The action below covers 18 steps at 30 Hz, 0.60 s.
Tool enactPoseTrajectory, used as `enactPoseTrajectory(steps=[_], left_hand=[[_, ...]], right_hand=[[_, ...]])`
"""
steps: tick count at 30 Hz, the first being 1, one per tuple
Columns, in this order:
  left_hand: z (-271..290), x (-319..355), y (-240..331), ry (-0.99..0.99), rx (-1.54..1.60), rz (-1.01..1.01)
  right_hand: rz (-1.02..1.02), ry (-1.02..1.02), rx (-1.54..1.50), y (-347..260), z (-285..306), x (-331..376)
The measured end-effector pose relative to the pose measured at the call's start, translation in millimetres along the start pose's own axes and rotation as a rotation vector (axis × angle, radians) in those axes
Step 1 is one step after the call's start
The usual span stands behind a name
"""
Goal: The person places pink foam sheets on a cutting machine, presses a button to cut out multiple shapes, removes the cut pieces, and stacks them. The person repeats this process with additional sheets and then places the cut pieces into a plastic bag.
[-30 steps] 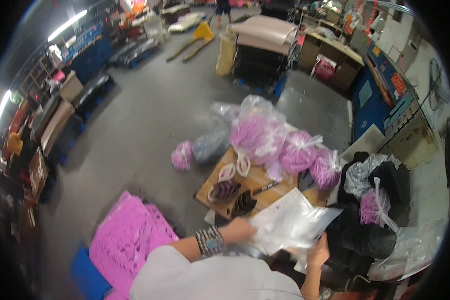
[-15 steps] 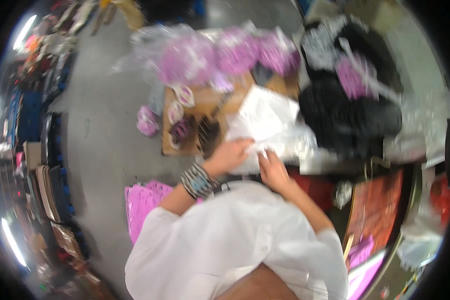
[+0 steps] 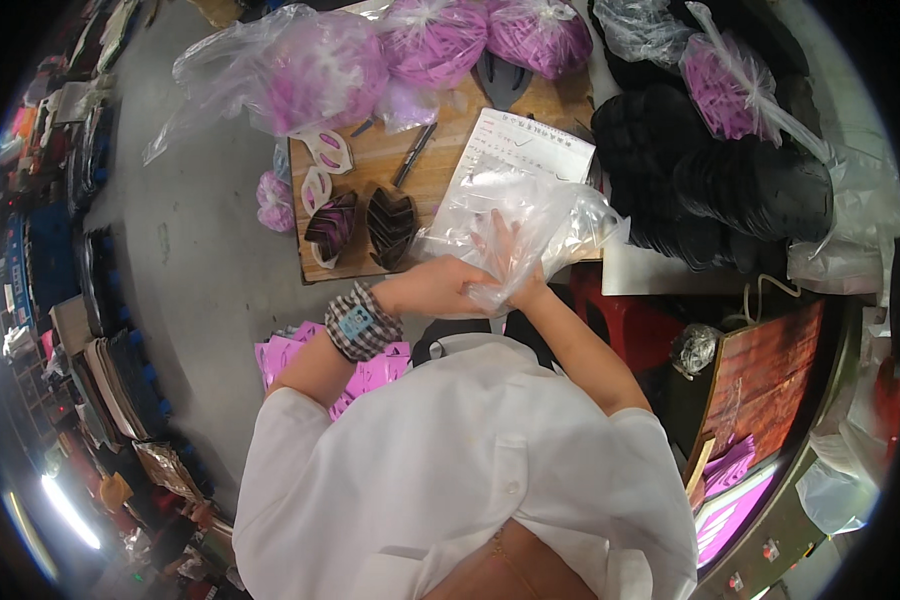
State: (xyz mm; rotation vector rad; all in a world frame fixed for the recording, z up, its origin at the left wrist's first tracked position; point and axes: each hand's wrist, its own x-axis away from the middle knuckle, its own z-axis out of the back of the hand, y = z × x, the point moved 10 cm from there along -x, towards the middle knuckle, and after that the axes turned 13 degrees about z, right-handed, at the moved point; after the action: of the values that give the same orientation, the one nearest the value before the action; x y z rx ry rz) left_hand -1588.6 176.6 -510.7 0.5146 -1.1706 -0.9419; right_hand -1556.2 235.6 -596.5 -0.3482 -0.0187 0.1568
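Clear plastic bag: a crinkled see-through bag (image 3: 515, 225) is held in front of the chest, above the near edge of the bench (image 3: 440, 170); a second ago it was a flatter sheet off to the person's right, and now it is bunched and brought to the middle.
Right hand: the right hand (image 3: 505, 255) is pushed into the bag, fingers spread inside the film, so it looks to be opening the mouth rather than gripping anything else.
Left hand: the left hand (image 3: 435, 288) pinches the bag's lower edge, closed on the plastic; a checked cuff (image 3: 362, 322) sits at the wrist.
What the change means: the bag seems to be readied for filling, judged from the hand now inside it; nothing shows in it yet.
On the bench: a printed paper sheet (image 3: 525, 145) lies just behind the bag, a dark pen (image 3: 413, 155) beside it, and fanned stacks of dark flat pieces (image 3: 365, 225) to the left.
Further out: bags of pink pieces (image 3: 410, 45) at the far edge, black stacked pieces (image 3: 710, 180) to the right, pink sheets (image 3: 300, 355) on the floor.
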Motion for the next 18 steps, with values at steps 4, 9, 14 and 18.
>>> enactPoseTrajectory(steps=[4, 9, 14, 18], left_hand=[[42, -17, -53, 0.075, 0.275, 0.168], [107, 6, -170, 0.785, 1.062, 0.411], [126, 12, -168, 0.968, 0.712, 0.388], [109, 37, -47, 1.189, -0.427, 0.148]], right_hand=[[-0.249, -0.332, -0.139, 3, -24, 27], [-0.283, -0.195, -0.232, -13, -27, 37], [-0.454, -0.350, -0.739, -21, -57, 42], [-0.365, -0.261, -0.517, -29, -35, 27]])
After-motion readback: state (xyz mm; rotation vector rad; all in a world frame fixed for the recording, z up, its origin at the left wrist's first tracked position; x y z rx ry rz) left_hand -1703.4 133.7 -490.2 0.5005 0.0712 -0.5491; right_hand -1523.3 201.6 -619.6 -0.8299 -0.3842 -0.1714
